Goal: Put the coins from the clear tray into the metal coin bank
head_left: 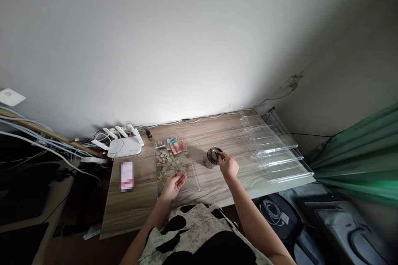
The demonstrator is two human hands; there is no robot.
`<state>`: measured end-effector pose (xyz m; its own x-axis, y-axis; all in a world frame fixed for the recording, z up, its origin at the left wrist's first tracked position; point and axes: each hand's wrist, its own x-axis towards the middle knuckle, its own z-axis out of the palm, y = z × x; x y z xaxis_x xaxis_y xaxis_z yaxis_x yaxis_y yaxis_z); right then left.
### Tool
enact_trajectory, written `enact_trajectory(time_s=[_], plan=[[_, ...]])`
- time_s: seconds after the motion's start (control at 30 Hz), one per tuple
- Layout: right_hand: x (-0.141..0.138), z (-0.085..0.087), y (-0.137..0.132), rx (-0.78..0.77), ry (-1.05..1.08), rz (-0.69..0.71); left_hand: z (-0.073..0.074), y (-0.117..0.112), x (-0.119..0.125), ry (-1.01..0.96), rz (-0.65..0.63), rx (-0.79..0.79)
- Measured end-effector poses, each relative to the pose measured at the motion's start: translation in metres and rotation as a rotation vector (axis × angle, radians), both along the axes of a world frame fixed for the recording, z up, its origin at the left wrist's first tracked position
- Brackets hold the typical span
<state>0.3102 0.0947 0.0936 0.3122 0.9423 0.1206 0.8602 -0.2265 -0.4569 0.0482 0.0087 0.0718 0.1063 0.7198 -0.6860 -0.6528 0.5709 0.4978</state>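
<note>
My left hand (173,186) is palm up over the near part of a clear acrylic tray (193,174), its fingers curled around what look like coins. Many silver and gold coins (169,160) lie scattered across that tray. Several banknotes (178,147), one of them red, rest at its far end. To the right stands a round tin can (210,162) with an open-looking top. My right hand (229,166) is closed in a pinch at the right side of the can's rim. Whatever lies between those fingertips is too small to name.
A white router (124,147) with cables sits at the table's back left, near a blurred-out pale rectangle (127,176). Clear acrylic panels (270,145) overlap on the right. A white cable (211,116) runs along the wall. A green curtain (363,153) and dark bags (338,223) are at right.
</note>
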Motion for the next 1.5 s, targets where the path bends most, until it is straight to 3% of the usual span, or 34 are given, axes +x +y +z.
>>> enact_trajectory(time_s=[0.17, 0.33, 0.53, 0.67, 0.8, 0.93, 1.0, 1.07, 1.27, 1.5], plan=[[-0.001, 0.000, 0.003, 0.065, -0.123, 0.116, 0.004, 0.001, 0.001, -0.006, 0.025, -0.018], [-0.024, 0.008, -0.009, 0.177, 0.002, 0.203, 0.004, 0.001, 0.002, 0.007, 0.025, -0.045], [-0.092, 0.007, -0.046, -0.056, 0.260, 0.680, 0.006, 0.004, 0.009, -0.040, 0.067, -0.096], [-0.116, 0.001, -0.057, -0.142, 0.276, 0.784, 0.006, 0.007, 0.013, -0.134, 0.088, -0.164], [-0.105, 0.003, -0.050, -0.063, 0.304, 0.709, 0.006, 0.006, 0.011, -0.185, -0.008, -0.158], [-0.060, 0.010, -0.024, 0.134, 0.315, 0.376, 0.008, 0.002, 0.006, -0.159, -0.059, -0.050], [-0.033, 0.012, -0.008, 0.203, 0.204, 0.173, 0.009, 0.001, 0.002, -0.120, -0.063, -0.016], [-0.012, 0.011, 0.004, 0.200, 0.075, 0.084, 0.009, 0.000, 0.000, -0.106, -0.071, 0.012], [0.002, -0.003, 0.011, 0.078, -0.126, 0.111, 0.008, -0.002, 0.000, -0.093, -0.074, 0.028], [-0.003, -0.004, 0.006, 0.174, -0.113, 0.157, 0.010, 0.000, -0.001, -0.027, -0.031, 0.003]])
